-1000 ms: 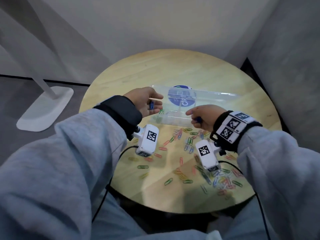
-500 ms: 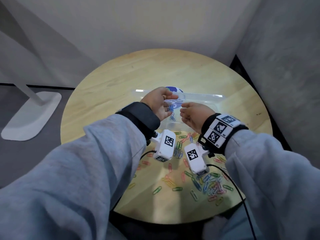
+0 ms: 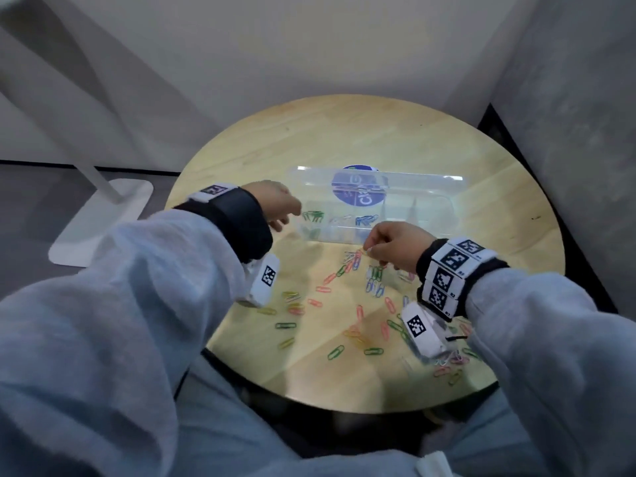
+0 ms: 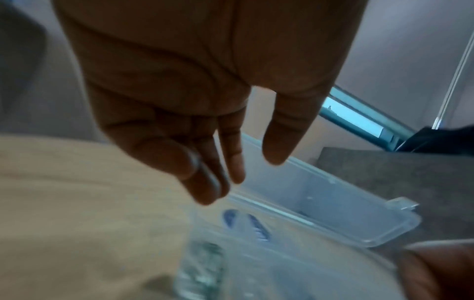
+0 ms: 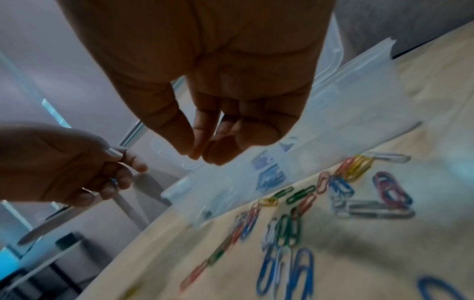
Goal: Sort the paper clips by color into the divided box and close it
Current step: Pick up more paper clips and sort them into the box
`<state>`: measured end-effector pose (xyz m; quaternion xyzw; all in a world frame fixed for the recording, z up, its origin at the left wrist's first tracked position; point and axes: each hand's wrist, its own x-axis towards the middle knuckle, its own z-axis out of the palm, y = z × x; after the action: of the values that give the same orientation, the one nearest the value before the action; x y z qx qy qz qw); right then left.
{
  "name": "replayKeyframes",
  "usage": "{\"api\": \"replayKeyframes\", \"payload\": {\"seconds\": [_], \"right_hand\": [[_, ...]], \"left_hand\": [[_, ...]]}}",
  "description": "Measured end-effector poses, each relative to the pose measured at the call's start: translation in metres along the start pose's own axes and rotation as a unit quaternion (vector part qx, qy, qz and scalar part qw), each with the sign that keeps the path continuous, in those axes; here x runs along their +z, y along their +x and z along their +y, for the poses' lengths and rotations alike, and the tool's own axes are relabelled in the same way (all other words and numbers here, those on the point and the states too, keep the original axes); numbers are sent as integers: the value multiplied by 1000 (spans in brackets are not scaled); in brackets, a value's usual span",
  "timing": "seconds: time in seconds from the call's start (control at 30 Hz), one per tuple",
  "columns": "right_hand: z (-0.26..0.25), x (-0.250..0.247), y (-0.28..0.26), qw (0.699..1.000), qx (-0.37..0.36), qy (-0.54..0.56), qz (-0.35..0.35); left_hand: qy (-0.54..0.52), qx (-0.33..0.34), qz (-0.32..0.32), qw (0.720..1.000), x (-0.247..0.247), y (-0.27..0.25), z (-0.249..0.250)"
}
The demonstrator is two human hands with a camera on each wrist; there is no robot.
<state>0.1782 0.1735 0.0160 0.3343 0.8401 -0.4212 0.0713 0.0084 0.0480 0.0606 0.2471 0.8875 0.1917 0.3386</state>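
A clear divided box (image 3: 430, 232) stands open mid-table, its lid (image 3: 413, 184) with a blue sticker lying flat behind. Green clips (image 3: 313, 216), white clips (image 3: 340, 220) and blue clips (image 3: 366, 220) lie in separate compartments. Loose mixed-colour paper clips (image 3: 361, 270) are scattered in front of the box, and the same clips (image 5: 295, 213) show in the right wrist view. My left hand (image 3: 285, 218) hovers at the box's left end, and in the wrist view the left hand (image 4: 246, 172) has relaxed, empty fingers. My right hand (image 3: 371, 251) hangs over the pile. The right hand (image 5: 202, 156) has loosely curved fingers with nothing between them.
The round wooden table (image 3: 378, 132) stands in a corner, with walls behind and to the right. A white stand base (image 3: 99, 222) sits on the floor to the left. More clips (image 3: 451, 363) lie near the table's front right edge under my right wrist.
Both hands were together over the box holding blue clips. Now they have parted: the left went to the box's left end, the right drew back over the pile. Both are empty.
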Motion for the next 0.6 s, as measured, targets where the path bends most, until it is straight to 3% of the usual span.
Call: {"api": "replayKeyframes", "payload": {"seconds": [0.1, 0.17, 0.33, 0.43, 0.6], "right_hand": [[-11, 20, -1, 991, -32, -120, -43], [-18, 33, 0, 984, -37, -158, -67], [-32, 62, 4, 960, -67, -253, -101], [-40, 79, 7, 942, -86, -300, -127], [-47, 98, 11, 912, -141, -349, -161]], "left_hand": [[200, -64, 31, 977, -17, -2, -27], [285, -112, 8, 952, -19, 4, -48], [353, -199, -92, 910, 7, 61, -99], [323, -154, -103, 928, 28, 67, -105], [239, -39, -87, 966, 34, 19, -69]]}}
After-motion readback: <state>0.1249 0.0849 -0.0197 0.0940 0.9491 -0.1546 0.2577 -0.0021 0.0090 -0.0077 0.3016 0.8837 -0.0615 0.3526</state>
